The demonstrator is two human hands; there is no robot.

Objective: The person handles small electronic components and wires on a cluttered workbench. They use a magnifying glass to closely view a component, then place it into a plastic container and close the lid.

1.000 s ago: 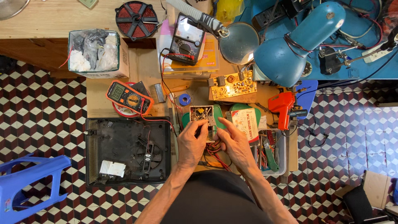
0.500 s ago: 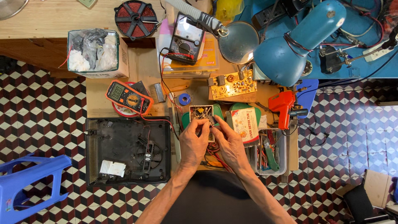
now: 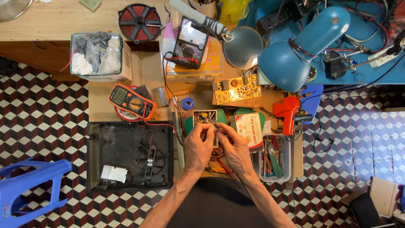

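Pinching what seems a small part, both hands (image 3: 217,145) meet between orange multimeter (image 3: 131,101) and red soldering gun (image 3: 287,112).

Single head view, looking straight down from well above; low workbench (image 3: 105,105) fills centre, wearer's forearms enter near edge; tiled floor both sides.

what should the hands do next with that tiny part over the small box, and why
Probably keep both hands low and steady. The left hand and right hand pinch something too small to identify, fingertips meeting beside the small box of parts, with red wires crowding beneath, so a wide move could snag them.
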